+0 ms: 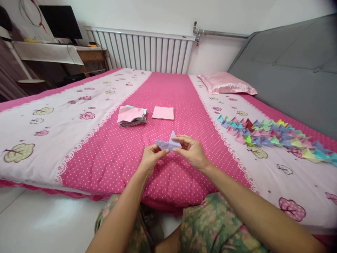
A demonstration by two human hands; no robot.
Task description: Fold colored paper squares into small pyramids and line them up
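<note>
At frame centre, the left hand and right hand pinch a lilac folded paper above the pink bedspread.

I see a home bedroom, wide bed in pink dotted cover across the frame, satin pillow upper right, grey padded headboard right, white radiator top centre, desk and monitor upper left.

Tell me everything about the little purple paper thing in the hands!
The paper is pale lilac, thin and creased, folded into a small shape with one point sticking up. It is held above the pink dotted bed, not lying on it. The left hand pinches its left end, the right hand its right side.
</note>
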